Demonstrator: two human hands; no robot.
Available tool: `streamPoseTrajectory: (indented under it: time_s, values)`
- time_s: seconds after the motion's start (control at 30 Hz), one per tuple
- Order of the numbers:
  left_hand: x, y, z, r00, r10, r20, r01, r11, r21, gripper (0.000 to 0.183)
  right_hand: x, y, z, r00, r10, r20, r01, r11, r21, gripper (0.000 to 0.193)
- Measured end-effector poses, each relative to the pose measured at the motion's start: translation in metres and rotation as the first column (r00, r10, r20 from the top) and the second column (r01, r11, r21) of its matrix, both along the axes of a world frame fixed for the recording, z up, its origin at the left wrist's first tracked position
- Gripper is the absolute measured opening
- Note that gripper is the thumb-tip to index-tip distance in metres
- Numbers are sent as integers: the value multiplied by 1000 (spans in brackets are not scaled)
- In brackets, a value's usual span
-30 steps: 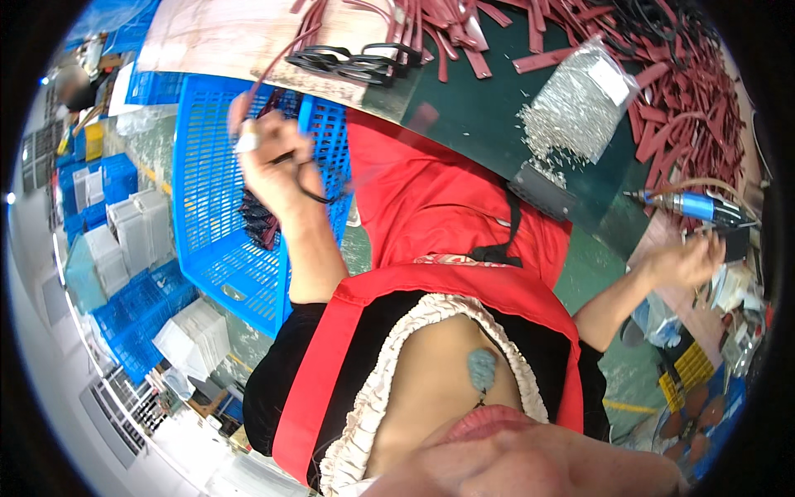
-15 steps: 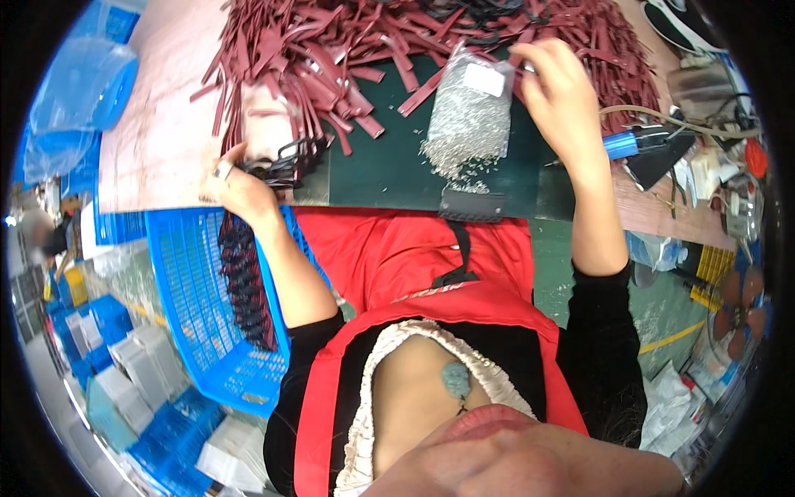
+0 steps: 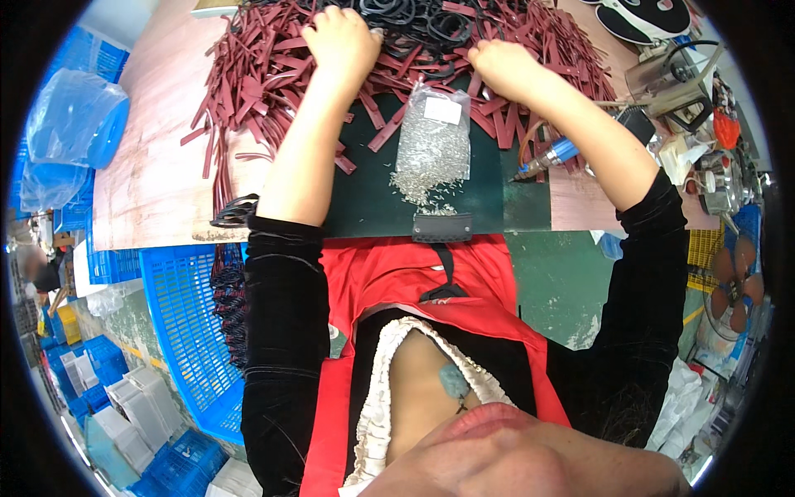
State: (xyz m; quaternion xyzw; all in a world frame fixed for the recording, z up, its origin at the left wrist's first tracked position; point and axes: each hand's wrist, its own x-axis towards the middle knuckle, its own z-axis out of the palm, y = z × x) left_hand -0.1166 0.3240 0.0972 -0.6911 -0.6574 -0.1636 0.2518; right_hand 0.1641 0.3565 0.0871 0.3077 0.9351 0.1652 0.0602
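My left hand (image 3: 344, 43) is over the far pile, its bent fingers apart, between dark red flat strips (image 3: 269, 79) and black rings (image 3: 447, 29). My right hand (image 3: 509, 70) is at the strips right of the rings. Its fingers are drawn together, and what they pinch, if anything, is hidden. Between my forearms lies a clear bag of small silvery pieces (image 3: 435, 141), spilling toward me on a dark green mat (image 3: 364, 207). A small black block (image 3: 442, 226) sits at the mat's near edge. Several black loops on strips (image 3: 236, 211) lie beside my left sleeve.
A blue-handled tool (image 3: 551, 156) lies under my right forearm. Small tools and a red item (image 3: 726, 128) crowd the table's right end. A blue basket (image 3: 178, 306) holding dark bundles stands below the table at left. Plastic-covered blue tubs (image 3: 79, 124) are further left.
My left hand has left the strip bundle at the near left edge and reached to the far pile. My right hand has moved off the bag's top corner onto the strips.
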Motion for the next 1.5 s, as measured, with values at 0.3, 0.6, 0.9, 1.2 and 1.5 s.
streamPoseTrajectory:
  time_s: [0.3, 0.6, 0.9, 1.2, 1.5]
  values:
    - [-16, -21, 42, 756, -266, 598, 263, 960, 96, 26, 40, 2, 25, 939, 166, -301, -257, 920, -297, 12]
    - [-15, -149, 31, -487, -539, 687, 104, 745, 659, 26, 40, 26, 101, 445, -281, -850, 36, 954, -297, 11]
    - [33, -195, 2, -658, -210, 723, 148, 906, 397, 27, 25, 20, 76, 462, -324, -826, 130, 946, -298, 28]
    - [106, -245, -52, -730, -261, 631, -50, 942, 332, 25, 11, -235, -17, -78, -347, -935, -296, 903, -310, 11]
    - [109, -306, -117, -207, -354, 912, 357, 841, 407, 60, 6, -268, -80, 12, -823, -567, -255, 546, -798, 14]
